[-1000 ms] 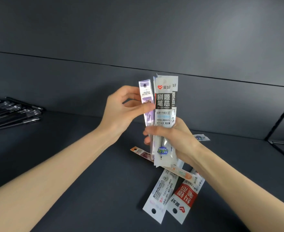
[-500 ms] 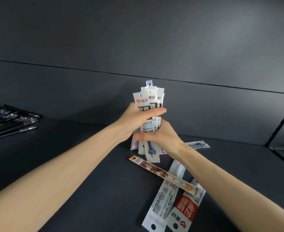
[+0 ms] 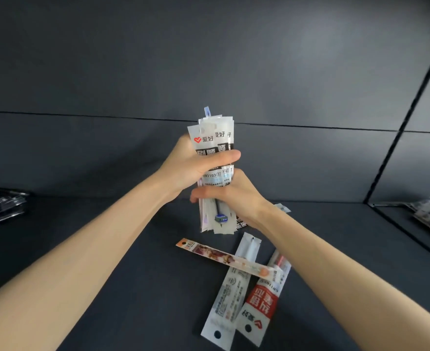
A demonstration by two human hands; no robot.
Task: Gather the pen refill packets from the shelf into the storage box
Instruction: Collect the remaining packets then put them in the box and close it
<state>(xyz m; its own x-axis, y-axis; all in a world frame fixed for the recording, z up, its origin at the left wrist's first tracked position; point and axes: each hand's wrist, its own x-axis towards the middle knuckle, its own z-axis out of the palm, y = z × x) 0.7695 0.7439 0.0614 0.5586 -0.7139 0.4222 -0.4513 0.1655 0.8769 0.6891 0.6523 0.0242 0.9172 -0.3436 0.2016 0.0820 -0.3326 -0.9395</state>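
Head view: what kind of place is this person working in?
Probably a stationery shop's display shelf or stockroom. The dark shelf is backed by dark panels, retail-packed refill packets lie loose on it, and a row of pens sits at the far left. Both hands grip a bundle of packets.

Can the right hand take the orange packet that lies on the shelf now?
Probably not yet: the right hand and left hand both clasp the bundle of packets. The orange packet lies uncovered.

Both forearms bare, no sleeves; hands (image 3: 198, 168) ungloved.
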